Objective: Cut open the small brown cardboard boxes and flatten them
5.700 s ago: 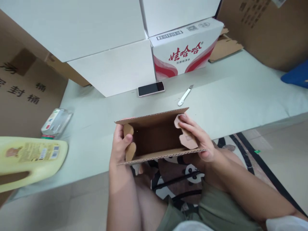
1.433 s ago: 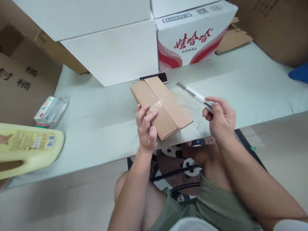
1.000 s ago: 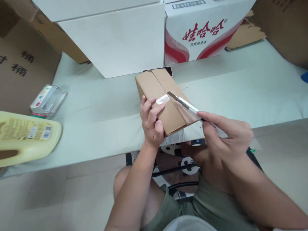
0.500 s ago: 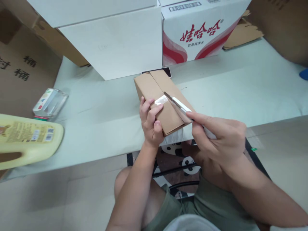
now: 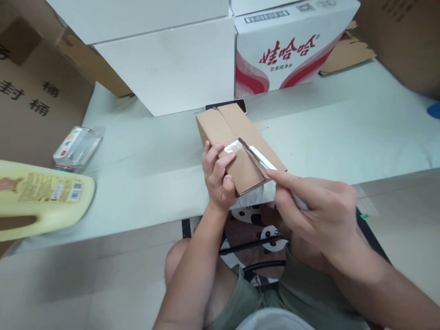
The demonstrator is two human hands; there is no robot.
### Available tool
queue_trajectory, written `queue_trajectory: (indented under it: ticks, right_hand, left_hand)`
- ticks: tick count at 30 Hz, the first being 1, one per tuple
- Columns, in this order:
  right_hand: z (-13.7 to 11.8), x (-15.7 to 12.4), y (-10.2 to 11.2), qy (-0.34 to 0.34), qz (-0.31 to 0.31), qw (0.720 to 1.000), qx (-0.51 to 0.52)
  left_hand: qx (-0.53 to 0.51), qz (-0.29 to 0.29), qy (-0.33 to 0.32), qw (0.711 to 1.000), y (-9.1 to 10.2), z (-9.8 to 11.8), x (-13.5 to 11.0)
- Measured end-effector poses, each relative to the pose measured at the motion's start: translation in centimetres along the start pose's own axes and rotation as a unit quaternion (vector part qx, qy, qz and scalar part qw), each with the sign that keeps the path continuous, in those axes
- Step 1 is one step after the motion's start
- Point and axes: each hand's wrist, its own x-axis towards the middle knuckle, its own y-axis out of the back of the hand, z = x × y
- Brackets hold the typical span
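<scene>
Gripping one knife (image 5: 261,158) in the right hand (image 5: 316,206), tip at one piece of tape (image 5: 233,147); holding one box (image 5: 244,168) in the left hand (image 5: 219,176), fingers by the tape. Probably slitting it; next, seems to call for a shallow pull toward the right hand. Beyond the box, one phone (image 5: 243,106); left of both hands, one bottle (image 5: 77,147), one jug (image 5: 50,199).

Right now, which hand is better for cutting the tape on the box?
Probably the right hand: it holds the knife right by the shiny tape. The left hand is holding the box.
</scene>
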Motion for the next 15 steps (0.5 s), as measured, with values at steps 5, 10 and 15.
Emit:
queue_trajectory:
  ticks: [5,10,15]
  right_hand:
    - [-0.2,-0.5,0.2,-0.003,-0.015,1.000,0.002]
    - [-0.3,-0.8,0.4,0.007,-0.016,1.000,0.014]
    - [-0.5,-1.1,0.6,0.002,-0.020,1.000,0.021]
  left_hand:
    - [0.001,-0.003,-0.002,1.000,0.0,-0.1,0.0]
    - [-0.001,-0.002,-0.008,1.000,0.0,-0.1,0.0]
    - [0.004,-0.008,-0.006,1.000,0.1,0.0,0.0]
